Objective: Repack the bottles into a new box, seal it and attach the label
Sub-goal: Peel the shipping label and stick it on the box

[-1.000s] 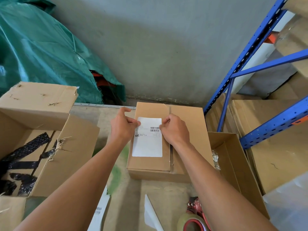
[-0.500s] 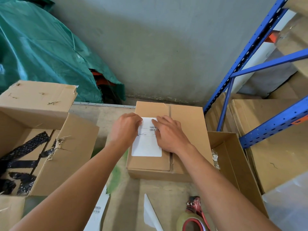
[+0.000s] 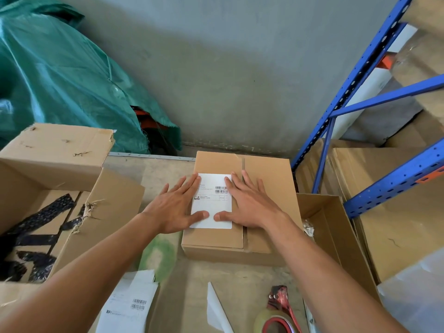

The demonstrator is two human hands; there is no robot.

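Hands lie flat, fingers straight: left hand (image 3: pixel 176 207) at nine o'clock and right hand (image 3: pixel 247 204) at three o'clock press the label (image 3: pixel 212 207) onto the sealed box (image 3: pixel 266 179).

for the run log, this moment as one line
step: label pressing | left hand: flat on label | right hand: flat on label | label: on closed box top | tape dispenser: untouched

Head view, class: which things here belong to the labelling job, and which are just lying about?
Job in hand: sealed box; white label on its top; left hand and right hand pressing flat on the label; tape dispenser.
Lying about: torn open box; green tarpaulin; blue rack; printed sheet; backing paper.
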